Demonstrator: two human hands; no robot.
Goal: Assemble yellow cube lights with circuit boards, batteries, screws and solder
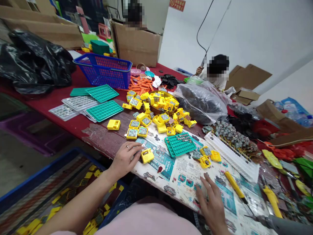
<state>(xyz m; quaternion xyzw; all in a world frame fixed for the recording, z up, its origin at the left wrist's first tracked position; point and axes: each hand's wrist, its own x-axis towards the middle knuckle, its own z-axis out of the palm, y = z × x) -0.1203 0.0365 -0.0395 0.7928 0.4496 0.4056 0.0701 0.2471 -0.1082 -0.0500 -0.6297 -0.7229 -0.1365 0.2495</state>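
My left hand [126, 159], a ring on one finger, lies at the table's front edge with its fingers stretched out. Its fingertips are at the left side of a small yellow plastic casing [147, 156] with a speaker-like grille; whether they touch it I cannot tell. My right hand [211, 199] rests with spread fingers on the printed cardboard sheet [188, 174], holding nothing. Between and beyond the hands are a green tray [182, 144] with small round metal pieces and several open yellow casings [204, 161]. A yellow-handled screwdriver [235, 186] lies right of my right hand.
A heap of yellow casings [158, 111] covers the table's middle. Behind are a blue basket [105, 70], green trays [105, 111] and orange parts [140, 85]. A white rack [232, 156] and a grey power tool [286, 225] lie right. Two people sit across. A blue-rimmed crate [36, 178] stands lower left.
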